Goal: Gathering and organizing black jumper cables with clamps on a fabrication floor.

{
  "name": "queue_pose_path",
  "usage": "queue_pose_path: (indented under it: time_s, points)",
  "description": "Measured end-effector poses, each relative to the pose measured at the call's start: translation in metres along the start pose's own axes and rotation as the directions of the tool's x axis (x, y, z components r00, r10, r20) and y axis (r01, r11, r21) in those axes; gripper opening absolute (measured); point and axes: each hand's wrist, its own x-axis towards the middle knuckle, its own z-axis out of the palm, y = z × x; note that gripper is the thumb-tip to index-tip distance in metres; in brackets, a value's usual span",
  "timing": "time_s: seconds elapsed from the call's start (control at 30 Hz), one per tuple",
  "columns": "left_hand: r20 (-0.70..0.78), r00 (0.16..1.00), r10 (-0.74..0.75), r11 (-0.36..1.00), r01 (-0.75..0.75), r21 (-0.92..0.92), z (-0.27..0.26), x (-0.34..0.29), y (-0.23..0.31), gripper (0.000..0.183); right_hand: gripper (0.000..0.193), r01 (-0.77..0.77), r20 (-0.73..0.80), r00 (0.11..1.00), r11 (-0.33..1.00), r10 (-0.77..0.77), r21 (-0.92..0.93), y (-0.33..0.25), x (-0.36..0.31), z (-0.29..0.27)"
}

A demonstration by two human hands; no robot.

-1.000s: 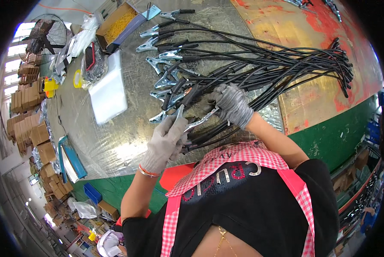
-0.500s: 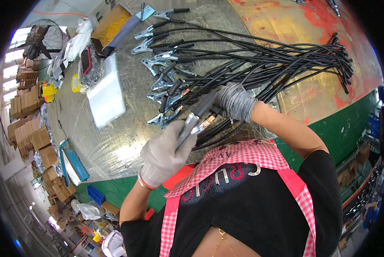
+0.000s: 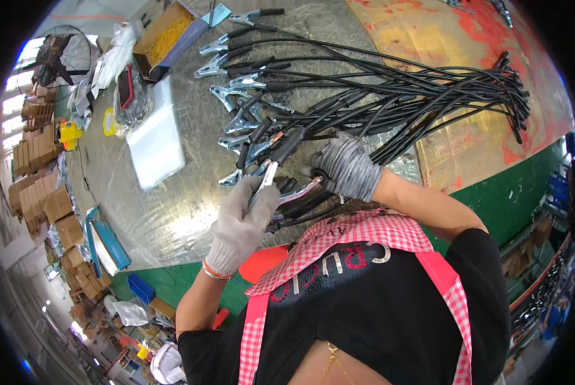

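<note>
In my left hand (image 3: 243,219), wearing a white knitted glove, is a spring clamp (image 3: 270,173) of bright metal, its fingers closed on the metal part. A black handle grip (image 3: 288,145) of this clamp points up and to the right. My right hand (image 3: 350,168), in a grey striped glove, is closed around a black end beside a copper-toothed metal jaw (image 3: 306,190); its fingers partly hide how the pieces join. Just beyond both hands lies a bundle of black cables (image 3: 422,86), with several metal clamps (image 3: 236,120) at its left end.
A stack of clear plastic bags (image 3: 157,144) lies left on the metal-topped table (image 3: 172,221). Behind it stands an open box of yellow pieces (image 3: 172,40). A blue folder-like holder (image 3: 111,240) sits at the near left edge. A fan (image 3: 56,59) and cartons (image 3: 40,154) are farther left.
The black handle grip has swung left and down from the right hand, and now stands apart from it. The copper-toothed jaw has shifted slightly right, away from my left hand.
</note>
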Motion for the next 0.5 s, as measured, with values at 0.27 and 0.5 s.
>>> queue_pose_path:
  time_s: [0.27, 0.5]
  points:
    - [-0.052, 0.99, 0.131, 0.949, -0.11, 0.294, 0.025, -0.01, -0.004, 0.03, 0.034, 0.049, 0.151, 0.987, 0.994, -0.064, 0.099, -0.029, -0.004, 0.029]
    - [0.271, 0.961, -0.062, 0.962, -0.015, 0.271, 0.049, 0.001, -0.111, 0.04, 0.048, -0.068, 0.442, 0.894, 0.955, -0.07, 0.289, -0.016, -0.042, 0.058]
